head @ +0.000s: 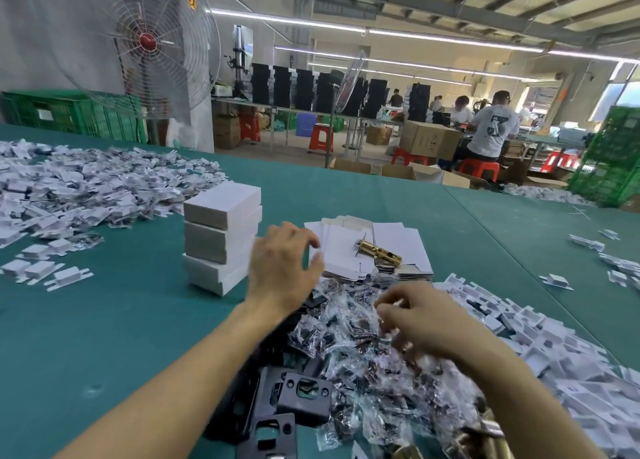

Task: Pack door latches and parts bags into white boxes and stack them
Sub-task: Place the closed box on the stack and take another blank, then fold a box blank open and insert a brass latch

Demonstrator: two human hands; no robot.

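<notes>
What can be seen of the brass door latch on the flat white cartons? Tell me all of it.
The brass door latch is a shiny gold-coloured metal tube with a round plate at its upper-left end. It lies on its side, slanting from upper left to lower right, on the pile of flat white cartons. Nothing else touches it; the left hand is apart, to its left.

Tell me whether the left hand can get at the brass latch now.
Probably yes: the left hand is close beside the latch, which lies exposed on the flat cartons, with nothing between them.
</notes>
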